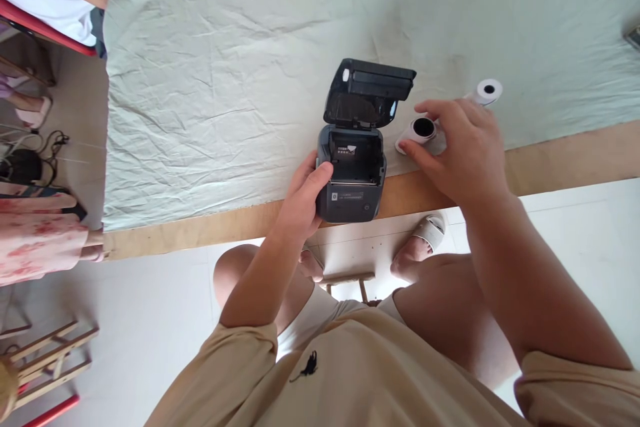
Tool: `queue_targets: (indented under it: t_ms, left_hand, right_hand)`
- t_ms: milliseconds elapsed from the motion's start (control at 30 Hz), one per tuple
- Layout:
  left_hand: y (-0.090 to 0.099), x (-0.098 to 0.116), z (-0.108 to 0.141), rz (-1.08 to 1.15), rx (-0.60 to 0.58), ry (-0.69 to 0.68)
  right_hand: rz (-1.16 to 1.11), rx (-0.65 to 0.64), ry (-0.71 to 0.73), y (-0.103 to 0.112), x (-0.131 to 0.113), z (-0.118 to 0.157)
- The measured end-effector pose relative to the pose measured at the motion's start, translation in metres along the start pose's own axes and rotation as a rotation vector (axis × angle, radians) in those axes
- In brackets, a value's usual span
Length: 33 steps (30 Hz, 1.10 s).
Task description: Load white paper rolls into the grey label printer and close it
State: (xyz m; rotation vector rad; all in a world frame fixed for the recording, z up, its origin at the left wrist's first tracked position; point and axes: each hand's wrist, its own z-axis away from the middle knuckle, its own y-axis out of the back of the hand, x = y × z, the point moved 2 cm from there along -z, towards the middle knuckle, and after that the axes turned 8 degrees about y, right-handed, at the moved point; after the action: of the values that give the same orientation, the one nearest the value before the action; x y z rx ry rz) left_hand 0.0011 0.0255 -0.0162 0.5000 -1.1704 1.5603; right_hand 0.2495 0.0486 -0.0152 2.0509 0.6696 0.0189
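Left hand [301, 199] gripping dark-grey boxy plastic printer [354, 163], black hinged lid [367, 93] raised, right hand [467, 147] grasping white cylindrical paper roll [412, 136], second white roll [483, 94] just beyond it.

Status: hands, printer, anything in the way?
Left hand holding printer, lid open. Right hand gripping white roll. Second roll beyond right hand, not between roll and printer.
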Motion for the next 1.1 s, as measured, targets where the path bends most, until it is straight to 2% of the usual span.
queue_targets:
  t_ms: [167, 267, 367, 600, 700, 800, 900, 1000, 1100]
  left_hand:
    - [0.0, 0.0, -0.001, 0.001, -0.008, -0.008]
    - [0.0, 0.0, -0.001, 0.007, -0.009, -0.006]
    - [-0.001, 0.0, 0.0, 0.001, -0.007, -0.003]
    - [-0.001, 0.001, 0.002, 0.004, 0.0, -0.007]
    - [-0.001, 0.001, 0.002, -0.004, 0.008, -0.006]
    - [-0.002, 0.002, 0.002, -0.017, 0.014, -0.007]
    - [-0.003, 0.003, 0.002, -0.025, 0.012, -0.011]
    - [-0.002, 0.003, 0.003, -0.033, 0.018, -0.029]
    - [-0.002, 0.003, 0.004, -0.047, 0.021, -0.025]
  right_hand:
    - [-0.25, 0.019, -0.074, 0.003, 0.003, 0.003]
    - [-0.376, 0.002, -0.062, 0.002, -0.002, 0.003]
    - [-0.389, 0.013, -0.033, -0.001, -0.006, 0.002]
    - [-0.398, 0.031, -0.077, -0.01, 0.0, 0.006]
    - [-0.441, 0.154, -0.122, -0.004, -0.001, 0.007]
    - [-0.441, 0.33, -0.06, 0.01, -0.018, 0.001]
    - [-0.443, 0.396, 0.083, 0.017, -0.048, -0.009]
    - [-0.38, 0.312, 0.175, 0.013, -0.074, -0.017]
    - [-0.347, 0.201, 0.146, 0.004, -0.083, -0.02]
